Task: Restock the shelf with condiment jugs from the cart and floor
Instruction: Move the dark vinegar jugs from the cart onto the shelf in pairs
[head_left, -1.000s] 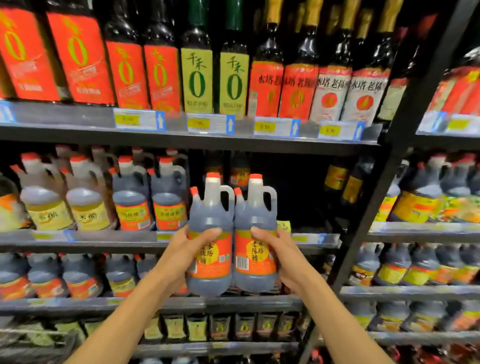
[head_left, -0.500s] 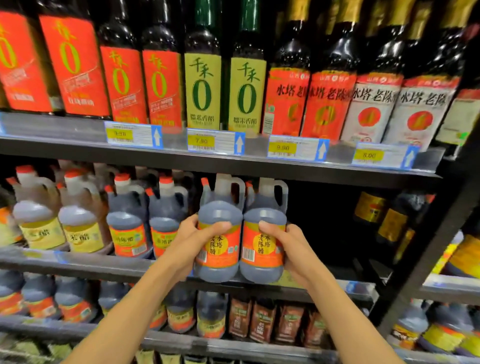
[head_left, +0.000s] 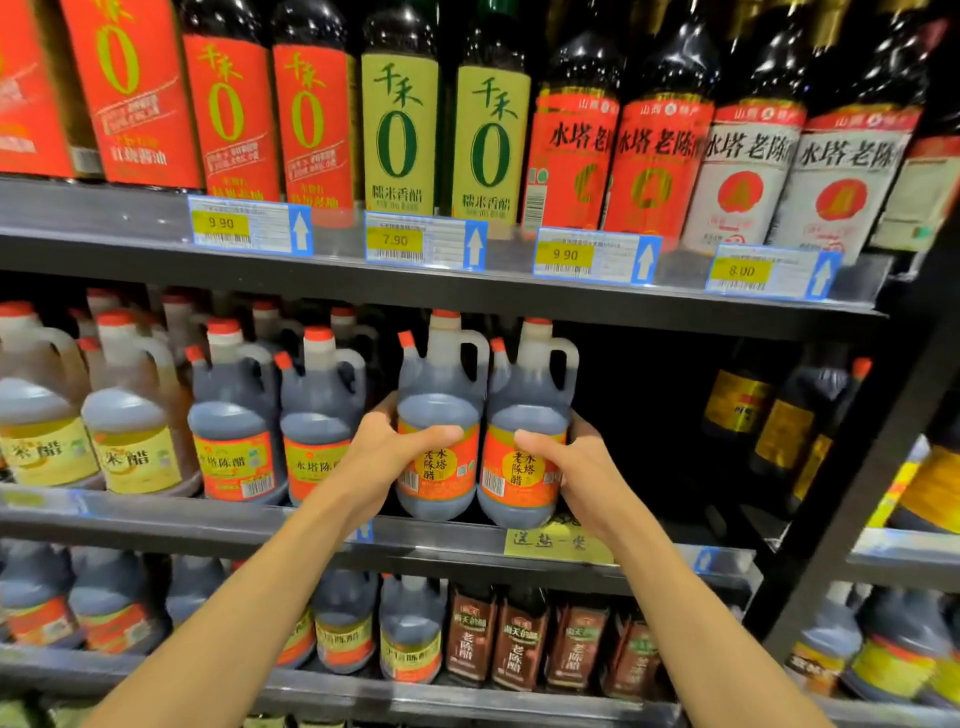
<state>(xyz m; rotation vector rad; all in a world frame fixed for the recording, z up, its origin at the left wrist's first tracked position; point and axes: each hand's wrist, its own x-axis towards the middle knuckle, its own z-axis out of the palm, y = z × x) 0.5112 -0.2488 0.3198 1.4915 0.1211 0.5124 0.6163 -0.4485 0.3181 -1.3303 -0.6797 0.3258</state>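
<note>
Both jugs have moved up and inward to the shelf lip. Left hand (head_left: 395, 457) grips the left jug (head_left: 439, 415), right hand (head_left: 571, 467) the right jug (head_left: 524, 426), upright, side by side. Empty shelf space (head_left: 639, 509) lies toward twelve o'clock, right hand nearer.

Held jugs (head_left: 439, 415) dark, red-orange labels (yellow disc centre), red caps; neighbouring jugs (head_left: 44, 415) possibly amber, yellow labels.
</note>
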